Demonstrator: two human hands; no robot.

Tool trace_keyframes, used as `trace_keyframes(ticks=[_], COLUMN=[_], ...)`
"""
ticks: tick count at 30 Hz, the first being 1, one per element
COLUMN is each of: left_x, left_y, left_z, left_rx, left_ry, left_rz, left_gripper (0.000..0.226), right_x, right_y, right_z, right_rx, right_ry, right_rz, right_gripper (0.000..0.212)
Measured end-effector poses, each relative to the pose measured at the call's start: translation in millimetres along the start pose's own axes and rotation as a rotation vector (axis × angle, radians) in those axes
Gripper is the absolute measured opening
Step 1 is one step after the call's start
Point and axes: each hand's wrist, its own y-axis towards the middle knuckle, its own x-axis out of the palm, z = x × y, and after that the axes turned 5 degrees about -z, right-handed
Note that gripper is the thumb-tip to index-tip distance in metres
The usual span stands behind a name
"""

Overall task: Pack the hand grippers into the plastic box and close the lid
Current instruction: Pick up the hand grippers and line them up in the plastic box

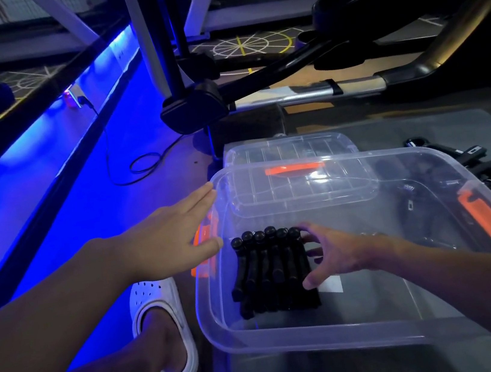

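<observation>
While the left hand (169, 234) is stretched flat at the left rim of the clear, rectangular plastic box (322, 337), the right hand (335, 252) is down inside this box. The box stands on the dark grey desk (419, 133) and is open at the top. It has one orange clip latch (489, 224) on its right end and a second one on the left end, half covered by the left hand.

The black hand grippers (268, 271) lie on the bottom of the box in its left part, packed side by side in one tight row. Six round knobs show at the far end of the row.

The right hand has its fingers spread and only a little bent, and the fingertips and the thumb are against the right side of the row. Its grip is open and closes around nothing. The grip of the left hand is open too: the fingers are straight and together, with the thumb near the left latch. Whether this hand really presses on the rim I cannot tell.

The clear plastic lid (289, 148) with an orange handle (295, 168) lies flat on the desk just behind the box, so the box is not yet closed. To the right of the box a heap of further grippers (488, 170) lies loose on the desk. On the floor left of the desk is a foot in a white clog (162, 323), under blue light.
</observation>
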Motion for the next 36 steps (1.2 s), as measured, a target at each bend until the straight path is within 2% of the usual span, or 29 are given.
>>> trace_keyframes(ticks=[6, 10, 12, 16, 20, 23, 26, 28, 30, 36], left_x=[-3, -13, -23, -40, -49, -51, -44, -36, -27, 7], left_y=[5, 12, 14, 27, 49, 62, 69, 69, 67, 73], left_z=[3, 14, 26, 56, 100, 144, 191, 223, 253, 292], left_rx=[-0.025, -0.013, 0.011, 0.14, 0.288, 0.381, 0.456, 0.523, 0.588, 0.698], left_ry=[0.032, 0.042, 0.032, 0.028, 0.022, 0.001, -0.037, -0.057, -0.068, -0.022], left_rz=[-0.009, 0.036, 0.076, 0.204, 0.27, 0.28, 0.306, 0.319, 0.302, 0.226], left_gripper=[0.099, 0.082, 0.088, 0.095, 0.084, 0.074, 0.066, 0.057, 0.058, 0.064], right_x=[-1, -6, -12, -32, -60, -80, -97, -107, -112, -92], right_y=[-1, -13, -22, -43, -80, -121, -162, -187, -209, -257], right_z=[-2, -10, -16, -22, -24, -20, -5, 14, 38, 123], right_rx=[0.019, 0.012, 0.006, -0.046, -0.175, -0.23, -0.221, -0.164, -0.092, 0.187], right_ry=[-0.019, -0.059, -0.064, -0.106, -0.096, -0.061, -0.016, -0.022, -0.028, 0.039], right_rz=[-0.014, -0.002, 0.037, 0.215, 0.53, 0.765, 0.948, 1.039, 1.114, 1.156], right_gripper=[0.12, 0.113, 0.111, 0.088, 0.045, 0.025, 0.019, 0.018, 0.017, 0.015])
